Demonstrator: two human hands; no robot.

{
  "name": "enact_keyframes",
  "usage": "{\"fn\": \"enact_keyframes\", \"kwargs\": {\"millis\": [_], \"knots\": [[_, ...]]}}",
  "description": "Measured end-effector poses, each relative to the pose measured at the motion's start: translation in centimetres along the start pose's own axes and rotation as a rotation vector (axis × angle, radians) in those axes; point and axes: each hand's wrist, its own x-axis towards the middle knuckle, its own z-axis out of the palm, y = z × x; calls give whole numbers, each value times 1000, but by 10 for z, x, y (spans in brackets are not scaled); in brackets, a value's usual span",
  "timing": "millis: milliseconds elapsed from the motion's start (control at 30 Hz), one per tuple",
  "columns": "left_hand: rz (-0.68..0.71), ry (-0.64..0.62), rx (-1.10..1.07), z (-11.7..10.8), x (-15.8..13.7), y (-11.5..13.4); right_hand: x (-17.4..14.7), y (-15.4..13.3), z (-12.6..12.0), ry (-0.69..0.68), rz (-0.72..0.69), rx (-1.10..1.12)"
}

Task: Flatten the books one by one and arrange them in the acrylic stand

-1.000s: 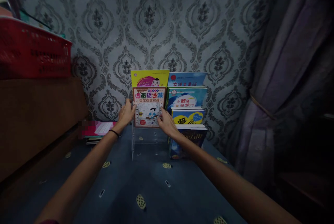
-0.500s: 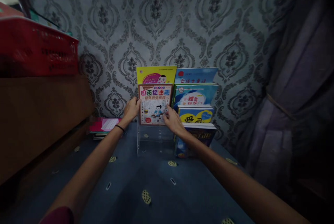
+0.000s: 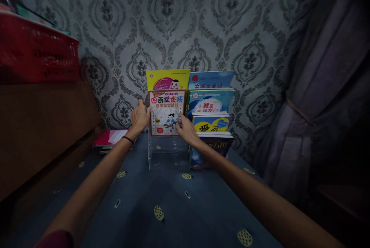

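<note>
A brown-bordered picture book (image 3: 167,118) stands upright in a tier of a clear acrylic book stand (image 3: 167,159), in front of a yellow book (image 3: 169,76). My left hand (image 3: 140,117) is at its left edge, fingers apart and raised, the thumb close to the cover. My right hand (image 3: 187,129) grips the lower right edge, fingertips over the cover. To the right, a light-blue book (image 3: 212,79), a teal book (image 3: 225,99), a blue-and-yellow book (image 3: 212,124) and a dark-blue book (image 3: 215,145) stand in stepped rows; my right forearm partly covers the lowest.
On the left, a red plastic basket (image 3: 43,53) sits on a brown box (image 3: 43,124). A low pile of books and papers (image 3: 111,137) lies beside the stand. Patterned wallpaper (image 3: 167,20) is behind, and a tied curtain (image 3: 297,136) hangs at right. A dark-blue patterned cloth (image 3: 138,194) covers the surface.
My left hand's fingers have loosened and lifted from the book's left edge. My right hand stays at the right edge. The whole view has shifted slightly.
</note>
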Motion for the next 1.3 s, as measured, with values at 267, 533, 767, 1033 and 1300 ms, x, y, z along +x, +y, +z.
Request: {"fn": "enact_keyframes", "kwargs": {"millis": [267, 533, 767, 1033, 1300], "knots": [[521, 113, 168, -19, 14, 43, -3, -5, 0, -6, 15, -13], [526, -9, 235, -19, 26, 49, -10, -2, 4, 28, -16, 68], [509, -8, 240, -21, 25, 51, -40, -7, 9, 54, -142, 209], [517, -6, 250, -24, 24, 53, -86, -14, 17, -63, -98, 377], [517, -24, 239, -26, 24, 53, -136, -8, 33, -135, -26, 442]]}}
